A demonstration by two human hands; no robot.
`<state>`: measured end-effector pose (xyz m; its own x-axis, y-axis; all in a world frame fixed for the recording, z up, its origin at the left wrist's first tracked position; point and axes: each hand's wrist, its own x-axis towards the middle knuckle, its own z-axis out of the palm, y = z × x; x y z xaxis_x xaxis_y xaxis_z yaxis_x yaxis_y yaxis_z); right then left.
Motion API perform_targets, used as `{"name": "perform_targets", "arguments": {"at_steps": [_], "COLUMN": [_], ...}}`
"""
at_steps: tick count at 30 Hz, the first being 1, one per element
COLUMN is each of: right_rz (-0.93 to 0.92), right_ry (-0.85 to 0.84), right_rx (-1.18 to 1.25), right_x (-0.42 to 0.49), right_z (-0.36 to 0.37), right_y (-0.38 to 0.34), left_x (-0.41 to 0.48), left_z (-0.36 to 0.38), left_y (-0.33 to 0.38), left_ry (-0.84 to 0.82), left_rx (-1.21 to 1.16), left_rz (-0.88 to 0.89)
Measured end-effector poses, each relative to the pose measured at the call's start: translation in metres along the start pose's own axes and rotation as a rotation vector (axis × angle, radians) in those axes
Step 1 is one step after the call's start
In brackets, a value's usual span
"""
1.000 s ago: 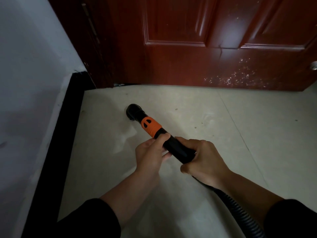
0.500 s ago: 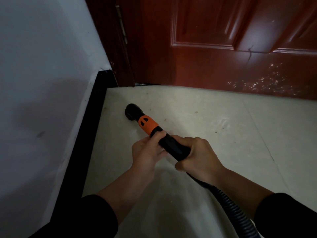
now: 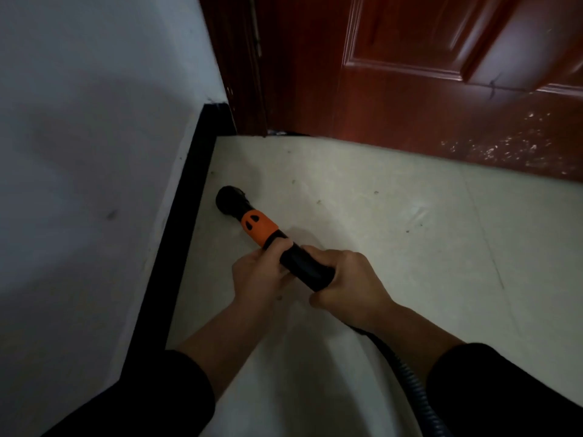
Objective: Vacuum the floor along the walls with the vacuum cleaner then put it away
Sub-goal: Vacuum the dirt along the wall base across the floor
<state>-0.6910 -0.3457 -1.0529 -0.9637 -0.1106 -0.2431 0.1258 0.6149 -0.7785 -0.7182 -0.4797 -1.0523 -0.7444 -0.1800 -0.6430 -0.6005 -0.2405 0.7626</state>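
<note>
Floor (image 3: 394,234) by skirting (image 3: 179,234): left hand (image 3: 258,275) and right hand (image 3: 350,285) grip vacuum wand (image 3: 262,231)

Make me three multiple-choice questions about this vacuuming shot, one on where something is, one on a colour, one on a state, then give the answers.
1. Where is the vacuum's nozzle?
A. On the floor near the black skirting board
B. Pressed against the red door
C. Raised onto the white wall

2. What colour is the collar behind the nozzle?
A. Blue
B. Orange
C. Green

3. How is the wand held?
A. By one hand only
B. By both hands
C. By neither; it lies loose

Answers:
1 A, the nozzle sits low on the pale floor beside the skirting board.
2 B, the collar is bright orange against the black wand.
3 B, the left hand and the right hand both grip the wand.
</note>
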Motion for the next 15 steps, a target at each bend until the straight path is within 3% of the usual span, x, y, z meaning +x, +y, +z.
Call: {"name": "perform_targets", "arguments": {"at_steps": [9,15], "right_rz": [-0.011,0.026], "right_ry": [-0.243,-0.346], "right_rx": [-0.087,-0.113], "right_x": [-0.02,-0.024], "right_z": [-0.006,-0.004], "right_y": [-0.043,-0.058], "left_x": [-0.037,-0.046], "left_z": [-0.026,-0.038], "left_y": [0.017,0.024], "left_ry": [0.136,0.121], "left_rx": [-0.022,0.018], "left_rz": [-0.152,-0.267]}}
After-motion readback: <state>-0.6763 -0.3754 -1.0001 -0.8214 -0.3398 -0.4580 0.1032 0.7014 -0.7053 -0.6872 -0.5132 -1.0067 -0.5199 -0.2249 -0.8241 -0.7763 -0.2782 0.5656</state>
